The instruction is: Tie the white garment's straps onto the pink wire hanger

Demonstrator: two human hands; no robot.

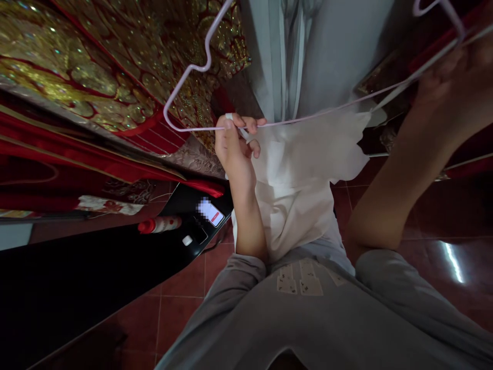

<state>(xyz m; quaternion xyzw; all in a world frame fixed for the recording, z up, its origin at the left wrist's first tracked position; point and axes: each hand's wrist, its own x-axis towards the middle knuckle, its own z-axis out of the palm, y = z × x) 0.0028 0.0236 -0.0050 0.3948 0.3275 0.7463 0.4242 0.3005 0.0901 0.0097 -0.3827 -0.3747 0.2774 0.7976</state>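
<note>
My left hand (pixel 236 139) is closed round the lower bar of a pale pink wire hanger (pixel 181 92), near its left corner. White cloth (pixel 300 159) hangs below the bar, in front of my body. At the upper right, my right hand (pixel 447 67) is raised beside the bar's far end and another pale hanger part (pixel 442 7); it is blurred and dark, so its fingers and what they hold cannot be made out. A thin whitish strip (pixel 427 64) runs up to that hand.
Red and gold sequined garments (pixel 69 72) hang at the left, grey-blue curtain-like fabric (pixel 308 51) straight ahead. On a black table (pixel 96 272) at the left are a lit phone (pixel 211 211), a red-capped bottle (pixel 159 224) and a small white case (pixel 187 240). Red tiles (pixel 181 313) cover the floor.
</note>
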